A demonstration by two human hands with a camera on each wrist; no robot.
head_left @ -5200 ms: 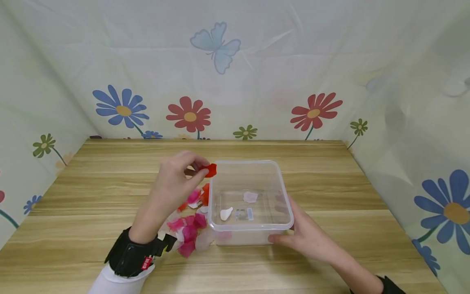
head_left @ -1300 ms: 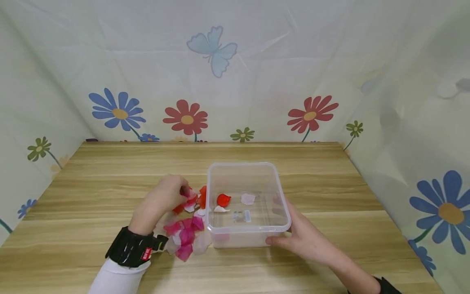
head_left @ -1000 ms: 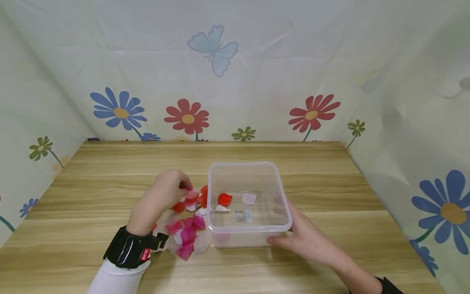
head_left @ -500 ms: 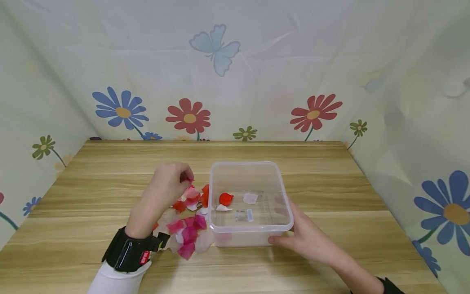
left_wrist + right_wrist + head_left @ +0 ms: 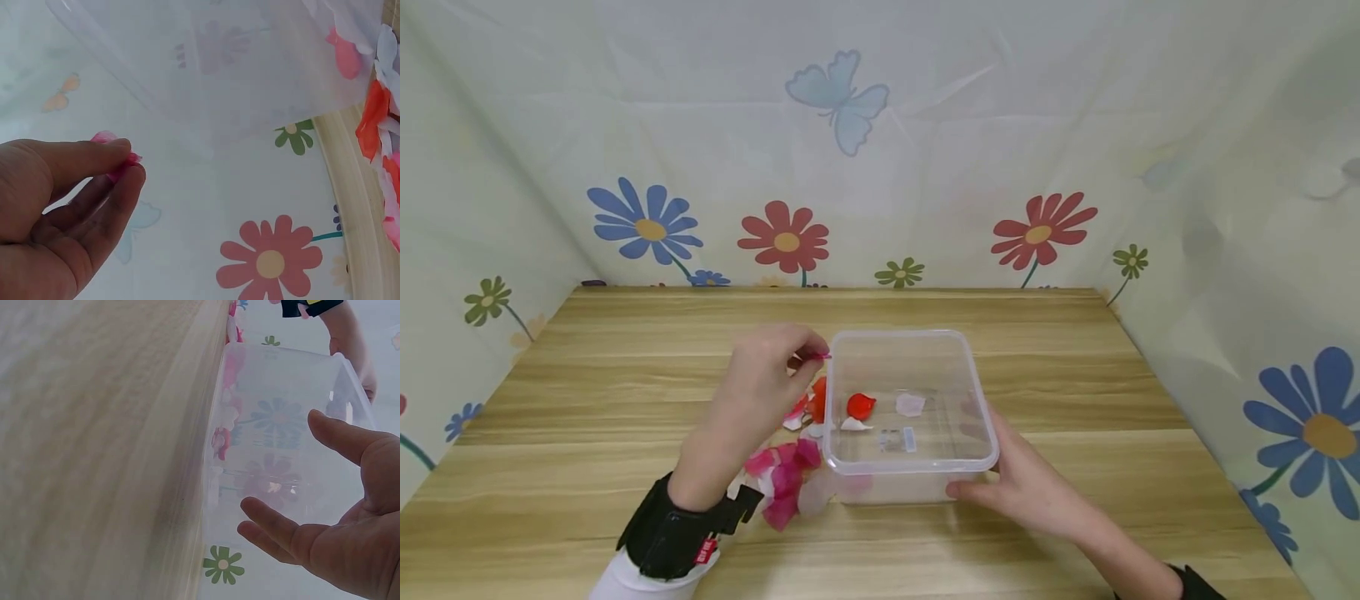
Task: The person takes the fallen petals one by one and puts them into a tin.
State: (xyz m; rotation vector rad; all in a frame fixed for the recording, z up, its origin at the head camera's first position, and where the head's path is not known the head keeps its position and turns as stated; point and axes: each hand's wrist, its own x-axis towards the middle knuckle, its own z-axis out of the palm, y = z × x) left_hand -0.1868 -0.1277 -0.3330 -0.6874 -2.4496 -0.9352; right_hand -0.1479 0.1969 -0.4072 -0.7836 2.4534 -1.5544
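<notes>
My left hand pinches a pink petal between thumb and fingertips, at the left rim of a clear plastic box. Inside the box lie a red petal, a white petal and a pale petal. The right hand rests against the box's near right corner. In the right wrist view its thumb and fingers are spread and fairly straight along the walls. Loose pink and magenta petals lie left of the box, with orange-red petals behind them, partly hidden by the left hand.
The box stands on a wood-grain table. A pale curtain printed with flowers and a butterfly encloses the back and sides. Black straps sit on the wrists.
The red petal has left the left hand and now lies in the box. That hand went back to the pile, picked up a pink petal and moved right to the rim. The right hand stays put.
</notes>
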